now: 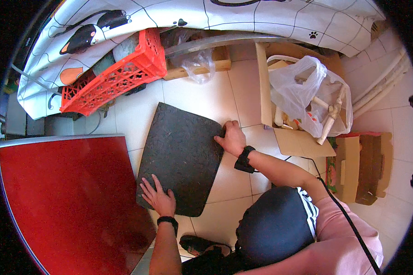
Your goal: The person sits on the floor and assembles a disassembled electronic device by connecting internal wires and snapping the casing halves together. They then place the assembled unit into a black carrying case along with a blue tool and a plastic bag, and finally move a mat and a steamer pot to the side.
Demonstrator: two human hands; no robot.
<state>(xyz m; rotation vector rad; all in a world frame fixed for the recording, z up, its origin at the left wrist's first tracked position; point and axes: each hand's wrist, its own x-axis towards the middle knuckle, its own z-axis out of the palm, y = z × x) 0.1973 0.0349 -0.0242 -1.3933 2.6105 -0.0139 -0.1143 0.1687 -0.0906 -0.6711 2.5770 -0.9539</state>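
Observation:
A dark grey, four-sided mat [181, 153] with rounded corners lies below me, tilted in its direction, its surface scuffed and marked. Whether it rests flat on the floor or is slightly raised I cannot tell. My left hand [158, 197] lies on its near left corner, palm down with fingers stretched and spread. At the far right edge my right hand [232, 139] grips the mat, thumb on top and the other fingers bent by the rim. Each wrist wears a black band.
A shiny red panel [69, 197] stands on the left, close to the mat. Farther off are a red plastic crate [117, 75] and a patterned cloth [252, 18]. To the right sit a cardboard box [264, 87] holding a plastic bag [298, 80] and another open carton [369, 165].

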